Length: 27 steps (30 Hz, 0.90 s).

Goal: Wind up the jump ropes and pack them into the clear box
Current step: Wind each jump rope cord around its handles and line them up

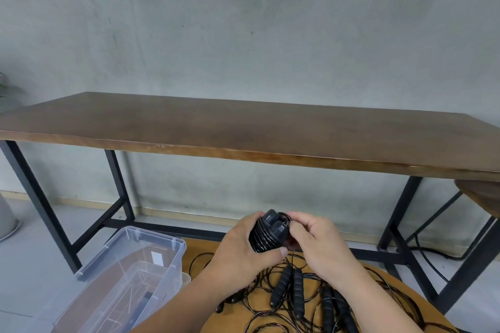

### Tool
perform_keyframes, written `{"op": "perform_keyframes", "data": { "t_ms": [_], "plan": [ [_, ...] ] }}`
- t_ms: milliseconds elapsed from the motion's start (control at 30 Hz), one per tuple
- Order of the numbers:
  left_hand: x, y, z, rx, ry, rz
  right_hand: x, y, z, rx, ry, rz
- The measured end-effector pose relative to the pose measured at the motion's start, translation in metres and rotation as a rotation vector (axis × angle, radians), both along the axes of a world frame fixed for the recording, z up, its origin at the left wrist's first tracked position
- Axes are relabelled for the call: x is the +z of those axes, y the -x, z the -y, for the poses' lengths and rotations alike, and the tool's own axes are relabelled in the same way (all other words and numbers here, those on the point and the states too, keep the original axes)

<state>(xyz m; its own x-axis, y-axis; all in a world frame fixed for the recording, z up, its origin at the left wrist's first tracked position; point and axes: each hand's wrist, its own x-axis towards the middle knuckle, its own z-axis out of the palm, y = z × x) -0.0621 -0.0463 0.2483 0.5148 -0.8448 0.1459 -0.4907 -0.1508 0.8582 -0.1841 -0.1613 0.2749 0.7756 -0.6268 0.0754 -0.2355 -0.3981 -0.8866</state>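
Note:
My left hand (pixel 238 246) grips a wound jump rope bundle (pixel 267 232): black cord coiled round its two black handles, held above a round wooden table (pixel 194 251). My right hand (pixel 316 238) pinches the cord at the bundle's upper right side. Below the hands, several loose jump ropes (pixel 297 292) with black ribbed handles lie in a tangle of thin black cord on that table. The clear box (pixel 140 259) stands open on the floor at the lower left, with a dark item partly visible inside it.
A long brown wooden table (pixel 243 130) on black metal legs stands against the grey wall ahead. A wooden stool seat (pixel 481 197) shows at the right edge. A black cable (pixel 433 257) runs along the floor at the right.

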Motion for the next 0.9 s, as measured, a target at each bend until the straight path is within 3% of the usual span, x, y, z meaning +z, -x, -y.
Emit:
{"op": "perform_keyframes", "data": {
  "t_ms": [100, 367, 467, 667, 900],
  "plan": [
    [0.002, -0.002, -0.001, -0.010, -0.004, 0.002, -0.001, -0.003, 0.001, -0.052, -0.010, 0.003],
    [0.006, -0.006, 0.000, -0.016, 0.032, -0.011, -0.004, -0.004, 0.011, -0.128, -0.579, 0.152],
    [0.004, -0.004, 0.000, -0.015, 0.035, -0.018, -0.005, -0.004, 0.012, -0.108, -0.577, 0.127],
    [0.002, -0.001, 0.003, -0.021, 0.031, -0.036, -0.011, -0.002, 0.010, -0.139, -0.381, 0.050],
    [0.007, -0.002, 0.004, -0.041, 0.074, -0.095, -0.015, -0.006, 0.007, -0.112, -0.585, 0.243]
  ]
}}
